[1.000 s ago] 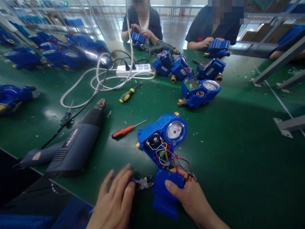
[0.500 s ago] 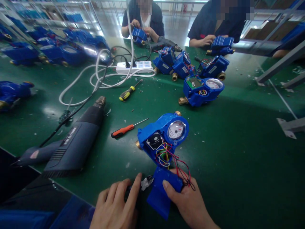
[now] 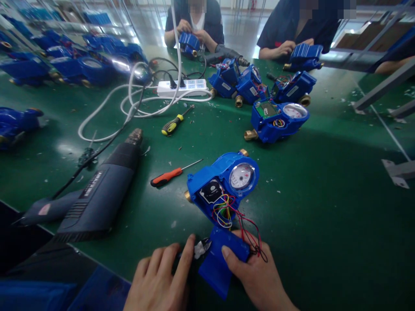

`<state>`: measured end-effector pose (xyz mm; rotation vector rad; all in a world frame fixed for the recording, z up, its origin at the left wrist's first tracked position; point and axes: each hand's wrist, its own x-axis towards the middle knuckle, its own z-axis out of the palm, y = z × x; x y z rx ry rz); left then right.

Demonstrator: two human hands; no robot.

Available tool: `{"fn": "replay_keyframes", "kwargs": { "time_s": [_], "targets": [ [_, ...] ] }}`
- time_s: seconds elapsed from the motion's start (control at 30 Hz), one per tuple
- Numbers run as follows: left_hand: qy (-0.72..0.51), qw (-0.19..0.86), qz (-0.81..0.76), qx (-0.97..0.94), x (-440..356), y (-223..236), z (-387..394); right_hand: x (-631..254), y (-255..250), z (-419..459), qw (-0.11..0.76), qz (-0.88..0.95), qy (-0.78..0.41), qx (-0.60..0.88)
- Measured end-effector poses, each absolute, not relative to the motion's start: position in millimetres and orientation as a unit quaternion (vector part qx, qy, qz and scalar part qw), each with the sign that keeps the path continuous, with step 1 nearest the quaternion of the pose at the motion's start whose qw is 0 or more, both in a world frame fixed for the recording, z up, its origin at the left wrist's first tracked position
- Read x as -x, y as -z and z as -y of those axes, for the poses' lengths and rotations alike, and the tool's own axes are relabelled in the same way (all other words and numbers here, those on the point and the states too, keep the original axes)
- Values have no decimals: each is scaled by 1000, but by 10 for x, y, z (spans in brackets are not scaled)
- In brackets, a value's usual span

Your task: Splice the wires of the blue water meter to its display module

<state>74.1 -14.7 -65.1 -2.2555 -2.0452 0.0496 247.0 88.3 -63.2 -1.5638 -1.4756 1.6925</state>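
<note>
My left hand [image 3: 162, 276] is closed over a pair of cutting pliers [image 3: 202, 248]. Their metal jaws touch or nearly touch the left edge of a blue film-wrapped block [image 3: 223, 248], while the handles are mostly hidden under my fingers. With its thumb on top, my right hand [image 3: 256, 272] grips that block, and a flat blue flap hangs from its lower side. Red and black wires [image 3: 251, 233] loop beside the block toward an open blue water meter [image 3: 210, 168]. This meter lies on the table with a round dial, brass ends and a tangle of coloured wires.
Left of the meter lie an orange screwdriver [image 3: 167, 176], a yellow screwdriver [image 3: 173, 125] and a heat gun [image 3: 103, 190]. A white power strip [image 3: 181, 87] and its cable lie behind. More meters [image 3: 279, 119] stand at the back, where two people handle others.
The plier jaws have shifted slightly right against the block's edge. My right hand keeps its hold on the block. The view has tilted a little.
</note>
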Motion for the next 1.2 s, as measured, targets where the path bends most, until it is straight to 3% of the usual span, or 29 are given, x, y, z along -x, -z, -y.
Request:
{"fn": "replay_keyframes", "kwargs": {
  "time_s": [0.6, 1.2],
  "targets": [
    [-26, 40, 651, 757, -738, 741, 157, -2455, 619, -896, 194, 495, -641, 554],
    [67, 64, 651, 754, -711, 805, 194, -2491, 632, -877, 198, 531, -590, 576]
  ]
}}
